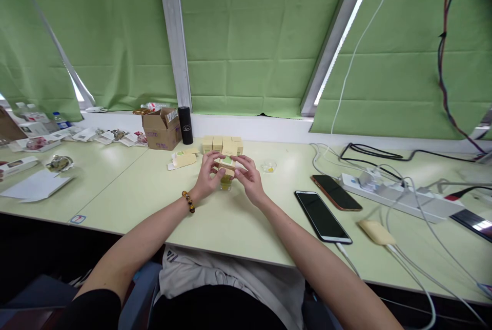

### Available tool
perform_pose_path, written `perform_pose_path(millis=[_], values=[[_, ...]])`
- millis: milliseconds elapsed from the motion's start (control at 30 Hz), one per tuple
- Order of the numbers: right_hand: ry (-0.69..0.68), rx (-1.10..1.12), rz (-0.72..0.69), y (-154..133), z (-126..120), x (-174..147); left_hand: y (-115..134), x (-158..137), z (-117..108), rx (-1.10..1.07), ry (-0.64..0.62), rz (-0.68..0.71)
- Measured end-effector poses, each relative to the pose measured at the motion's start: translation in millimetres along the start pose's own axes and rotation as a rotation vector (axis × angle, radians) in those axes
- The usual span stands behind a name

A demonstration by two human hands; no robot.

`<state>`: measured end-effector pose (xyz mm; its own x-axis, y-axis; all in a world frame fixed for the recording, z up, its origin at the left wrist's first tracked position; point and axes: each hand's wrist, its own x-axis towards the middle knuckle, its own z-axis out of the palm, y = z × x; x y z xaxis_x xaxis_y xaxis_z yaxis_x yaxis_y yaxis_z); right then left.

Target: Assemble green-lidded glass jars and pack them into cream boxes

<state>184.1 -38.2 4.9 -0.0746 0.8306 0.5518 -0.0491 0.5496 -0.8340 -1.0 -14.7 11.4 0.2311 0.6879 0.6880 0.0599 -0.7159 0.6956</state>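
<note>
My left hand [208, 175] and my right hand [249, 179] close in from both sides on a small pale-yellow carton [227, 166] with a green patch on top. Directly below it a small clear container with yellow-green contents [225, 183] shows; whether it is inside or under the carton I cannot tell. Behind my fingers stands a row of similar pale-yellow boxes [223, 142]. An opened flat carton [183, 158] lies left of my left hand. To the right of my right hand is a small clear dish [269, 166] with something yellow in it.
A cardboard box [161, 129] and a black cylinder [185, 125] stand at the back. On the right lie two phones [323, 216], [335, 192], a power strip [400, 199], a cream-coloured charger [376, 232] and tangled cables. Several small packets and white paper [35, 185] cover the left.
</note>
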Motion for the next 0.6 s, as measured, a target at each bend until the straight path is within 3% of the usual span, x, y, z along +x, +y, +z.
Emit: perform_pose_path(millis=[333,600], values=[[-0.038,0.075,-0.033,-2.4,3.8,-1.1,-0.8,-0.2,1.2,0.03,0.061,0.003],[-0.019,-0.021,-0.027,-0.4,4.5,-0.6,0.1,1.0,3.3,0.058,0.091,0.007]])
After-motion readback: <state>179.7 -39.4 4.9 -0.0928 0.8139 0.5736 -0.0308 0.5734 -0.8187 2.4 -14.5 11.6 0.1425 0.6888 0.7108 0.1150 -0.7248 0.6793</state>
